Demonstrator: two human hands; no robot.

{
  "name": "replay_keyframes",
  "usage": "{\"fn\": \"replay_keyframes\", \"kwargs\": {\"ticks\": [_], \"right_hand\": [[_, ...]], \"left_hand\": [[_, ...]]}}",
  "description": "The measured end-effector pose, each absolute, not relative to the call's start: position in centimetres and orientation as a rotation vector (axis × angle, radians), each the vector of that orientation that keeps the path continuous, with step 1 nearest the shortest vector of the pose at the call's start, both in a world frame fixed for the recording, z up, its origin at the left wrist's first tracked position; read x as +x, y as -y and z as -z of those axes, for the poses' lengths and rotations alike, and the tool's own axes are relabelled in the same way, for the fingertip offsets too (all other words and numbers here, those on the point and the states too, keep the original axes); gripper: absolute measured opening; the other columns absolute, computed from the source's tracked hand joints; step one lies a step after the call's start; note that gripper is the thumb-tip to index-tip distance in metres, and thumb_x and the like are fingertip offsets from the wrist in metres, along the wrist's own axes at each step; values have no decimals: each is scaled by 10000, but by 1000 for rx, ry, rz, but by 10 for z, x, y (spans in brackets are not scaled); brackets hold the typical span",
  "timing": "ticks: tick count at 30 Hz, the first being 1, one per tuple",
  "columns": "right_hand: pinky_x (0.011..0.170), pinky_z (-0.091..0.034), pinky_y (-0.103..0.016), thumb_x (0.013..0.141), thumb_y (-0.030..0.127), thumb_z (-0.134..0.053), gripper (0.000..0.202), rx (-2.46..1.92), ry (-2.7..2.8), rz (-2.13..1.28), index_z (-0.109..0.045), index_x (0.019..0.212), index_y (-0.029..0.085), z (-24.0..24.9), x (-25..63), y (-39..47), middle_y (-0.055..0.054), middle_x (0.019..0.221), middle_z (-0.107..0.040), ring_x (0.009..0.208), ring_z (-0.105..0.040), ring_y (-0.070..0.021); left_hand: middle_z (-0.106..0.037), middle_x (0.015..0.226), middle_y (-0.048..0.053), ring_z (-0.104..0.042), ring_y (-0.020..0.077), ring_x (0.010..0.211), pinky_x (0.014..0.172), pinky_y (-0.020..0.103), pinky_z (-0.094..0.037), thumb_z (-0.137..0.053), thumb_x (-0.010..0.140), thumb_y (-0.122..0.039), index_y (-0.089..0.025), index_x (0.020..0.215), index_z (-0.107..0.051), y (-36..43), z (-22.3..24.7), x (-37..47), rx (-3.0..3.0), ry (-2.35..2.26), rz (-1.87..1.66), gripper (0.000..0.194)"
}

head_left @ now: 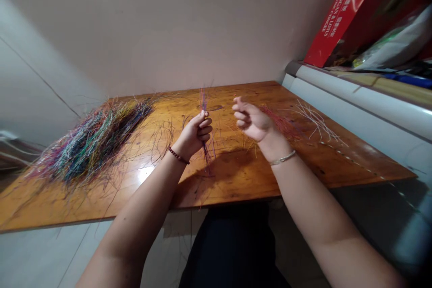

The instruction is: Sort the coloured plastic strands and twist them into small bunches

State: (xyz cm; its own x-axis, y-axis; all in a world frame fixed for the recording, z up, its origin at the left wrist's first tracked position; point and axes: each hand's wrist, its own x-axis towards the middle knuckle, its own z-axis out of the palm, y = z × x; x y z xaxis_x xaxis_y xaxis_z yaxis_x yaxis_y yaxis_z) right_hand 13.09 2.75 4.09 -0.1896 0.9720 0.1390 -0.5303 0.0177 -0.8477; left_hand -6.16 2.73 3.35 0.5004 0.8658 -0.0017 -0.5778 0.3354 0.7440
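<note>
My left hand (195, 132) is closed around a small bundle of thin purple, red and dark wires (207, 159). Their ends stick out above the thumb and hang below the fist. To the right, apart from the bundle, my right hand (254, 120) is raised with its fingers curled and the thumb pressed to the fingertips. Whatever that pinch holds, if anything, is too small to make out. Just beyond my right wrist, loose red wires (283, 125) lie on the wooden table (232, 182), and pale white wires (319, 121) are spread farther right.
A large heap of many-coloured wires (91, 139) covers the table's left side. Stray dark strands (162, 137) lie near my left wrist. A black-and-white cord (362, 168) runs over the right edge. Against that side, a white ledge (357, 103) bears a red box (347, 13).
</note>
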Motion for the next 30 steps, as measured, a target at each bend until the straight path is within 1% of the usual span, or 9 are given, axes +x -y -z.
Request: {"fn": "replay_keyframes", "kwargs": {"ticks": [2,4,9,11,17,21,23,27,30], "right_hand": [[380,-142,-177,805,402,-616,176,-569,945,-1464,-602,824,227,-46,150,-24,72,620,-390,430,-173,-24],[389,-148,-179,847,486,-524,257,-539,927,-1383,-609,843,243,-47,163,-20,65,637,-400,429,-176,-22],[400,-144,-192,818,663,-416,467,-644,965,-1298,-609,838,237,-39,166,-14,52,627,-381,428,-171,-23],[396,-147,-191,822,628,-458,426,-696,983,-1375,-607,812,229,-37,161,-18,54,623,-374,423,-181,-20],[365,-132,-152,836,351,-595,187,-689,952,-1795,-585,750,185,-35,149,-34,63,627,-397,414,-186,-9],[352,-119,-145,759,295,-687,173,-759,1017,-1885,-571,741,167,-29,139,-37,70,608,-395,423,-164,-10],[354,-121,-147,712,292,-731,205,-796,1100,-1870,-578,745,160,-26,133,-36,69,598,-388,436,-176,-15],[368,-151,-168,670,336,-756,248,-976,1287,-1648,-627,784,158,-24,120,-31,59,570,-391,455,-223,-34],[370,-135,-197,668,338,-745,242,-1212,1374,-1393,-657,795,151,-26,107,-34,28,601,-470,455,-236,-43]], "left_hand": [[-272,516,-81,-218,32,367,323,140,-132,-567,855,-262,-170,779,-480,-31,-38,-70,717,-435,-1044,148],[-277,507,-77,-219,35,362,324,150,-138,-520,886,-261,-170,776,-487,-36,-41,-78,678,-420,-1109,146],[-285,497,-73,-216,38,356,324,159,-141,-448,923,-254,-167,772,-496,-42,-44,-93,625,-361,-1176,181],[-282,500,-71,-207,37,354,318,157,-128,-439,927,-257,-166,776,-498,-41,-44,-95,624,-341,-1131,186],[-251,516,-71,-141,26,343,316,147,-53,-450,917,-246,-162,797,-510,-23,-71,-102,679,-398,-904,158],[-236,522,-61,-147,24,353,328,155,-50,-445,916,-210,-169,748,-492,18,-109,-119,654,-472,-1071,179],[-222,522,-56,-143,30,358,332,162,-49,-456,911,-241,-184,745,-495,50,-117,-131,647,-525,-1224,180],[-180,533,-68,-66,35,375,340,170,-14,-533,862,-295,-210,771,-490,108,-82,-159,607,-647,-1300,133],[-167,556,-77,-99,36,393,359,157,-65,-611,806,-336,-217,793,-467,121,-33,-173,642,-743,-1264,187]]}}
